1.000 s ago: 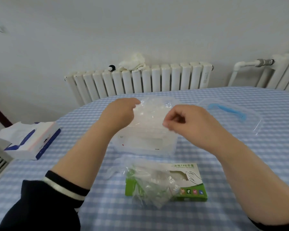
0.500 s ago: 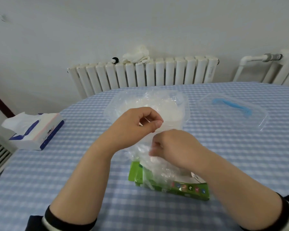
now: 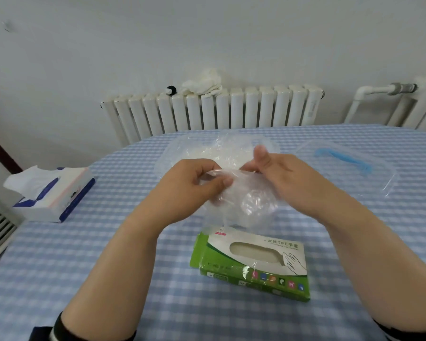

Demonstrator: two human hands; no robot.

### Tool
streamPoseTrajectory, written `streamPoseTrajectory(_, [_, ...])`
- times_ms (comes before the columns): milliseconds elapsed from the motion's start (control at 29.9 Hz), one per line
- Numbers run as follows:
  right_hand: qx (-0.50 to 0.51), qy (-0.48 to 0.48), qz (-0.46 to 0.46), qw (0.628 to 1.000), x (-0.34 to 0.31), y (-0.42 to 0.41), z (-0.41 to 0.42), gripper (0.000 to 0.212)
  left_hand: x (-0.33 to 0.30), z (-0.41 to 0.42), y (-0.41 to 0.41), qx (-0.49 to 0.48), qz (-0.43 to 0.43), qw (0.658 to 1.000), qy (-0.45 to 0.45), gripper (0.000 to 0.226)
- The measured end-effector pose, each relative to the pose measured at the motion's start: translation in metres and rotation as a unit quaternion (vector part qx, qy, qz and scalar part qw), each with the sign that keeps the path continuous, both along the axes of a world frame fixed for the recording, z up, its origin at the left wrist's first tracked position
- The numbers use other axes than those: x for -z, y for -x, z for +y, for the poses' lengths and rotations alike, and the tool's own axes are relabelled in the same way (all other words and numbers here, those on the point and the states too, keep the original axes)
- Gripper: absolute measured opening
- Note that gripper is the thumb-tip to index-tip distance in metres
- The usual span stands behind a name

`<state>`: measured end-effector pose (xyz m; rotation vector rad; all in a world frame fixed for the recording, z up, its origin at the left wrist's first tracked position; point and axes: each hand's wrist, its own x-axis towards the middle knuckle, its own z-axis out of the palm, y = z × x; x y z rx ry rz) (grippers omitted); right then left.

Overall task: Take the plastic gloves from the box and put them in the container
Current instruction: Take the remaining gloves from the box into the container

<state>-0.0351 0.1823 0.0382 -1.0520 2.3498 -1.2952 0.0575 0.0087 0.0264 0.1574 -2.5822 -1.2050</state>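
Both hands (image 3: 241, 178) pinch glove (image 3: 246, 205) above box (image 3: 253, 264); looks flimsy, slippery, best pinched at cuff, fingers (image 3: 228, 180) narrow.

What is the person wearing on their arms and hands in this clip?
Both hands, the left hand and the right hand, are bare, with no gloves, rings or watch in view. The forearms are bare too: dark sleeves with a white stripe at the cuff, pushed up towards the elbows, show at the bottom corners.

Left grip (image 3: 194, 183) and right grip (image 3: 278, 175) raised close together, fingers curled, apparently pinching; forearms bare.
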Motion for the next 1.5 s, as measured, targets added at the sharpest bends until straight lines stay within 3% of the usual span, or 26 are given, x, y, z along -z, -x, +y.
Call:
streamPoseTrajectory(67, [-0.023, 0.063, -0.083, 0.994, -0.004, 0.001, 0.005, 0.070, 0.000, -0.002, -0.001, -0.016, 0.002, 0.999, -0.034, 0.032])
streamPoseTrajectory(200, [-0.054, -0.028, -0.049, 0.997, -0.003, 0.004, 0.009, 0.077, 0.000, -0.005, -0.002, -0.023, -0.016, 0.996, -0.082, 0.055])
streamPoseTrajectory(367, [0.037, 0.123, -0.096, 0.987, 0.001, 0.002, -0.001, 0.004, 0.001, -0.006, -0.006, 0.033, -0.101, 0.994, -0.027, 0.081])
streamPoseTrajectory(501, [0.081, 0.163, -0.083, 0.980, 0.001, 0.003, -0.003, 0.021, 0.006, -0.007, -0.003, 0.081, -0.094, 0.992, -0.027, 0.054])
streamPoseTrajectory(768, [0.008, 0.080, -0.046, 0.996, 0.010, 0.001, -0.009, 0.016, 0.001, 0.015, 0.005, -0.012, 0.070, 0.990, -0.119, 0.014])
streamPoseTrajectory(868, [-0.004, 0.042, -0.066, 0.997, 0.010, 0.005, -0.006, 0.006, -0.001, 0.010, 0.003, -0.040, 0.064, 0.988, -0.132, 0.015])
streamPoseTrajectory(1002, [-0.006, 0.059, -0.098, 0.993, 0.008, 0.008, -0.002, 0.011, 0.001, 0.002, 0.004, -0.043, 0.035, 0.992, -0.113, 0.005])
streamPoseTrajectory(1135, [-0.025, 0.059, -0.094, 0.993, 0.006, 0.003, -0.003, 0.010, -0.011, 0.005, 0.010, -0.021, 0.020, 1.000, 0.011, 0.031])
streamPoseTrajectory(1236, [-0.022, 0.055, -0.085, 0.995, 0.005, 0.002, -0.004, 0.008, -0.028, 0.015, 0.023, -0.001, 0.017, 0.995, 0.101, 0.013])
streamPoseTrajectory(1369, [-0.005, 0.117, -0.103, 0.988, 0.006, 0.004, -0.004, 0.007, -0.049, 0.017, 0.044, 0.008, 0.069, 0.998, 0.004, 0.012])
streamPoseTrajectory(1503, [0.011, 0.134, -0.118, 0.984, 0.007, 0.010, -0.001, 0.013, -0.061, 0.003, 0.061, -0.050, 0.132, 0.987, -0.078, 0.016])
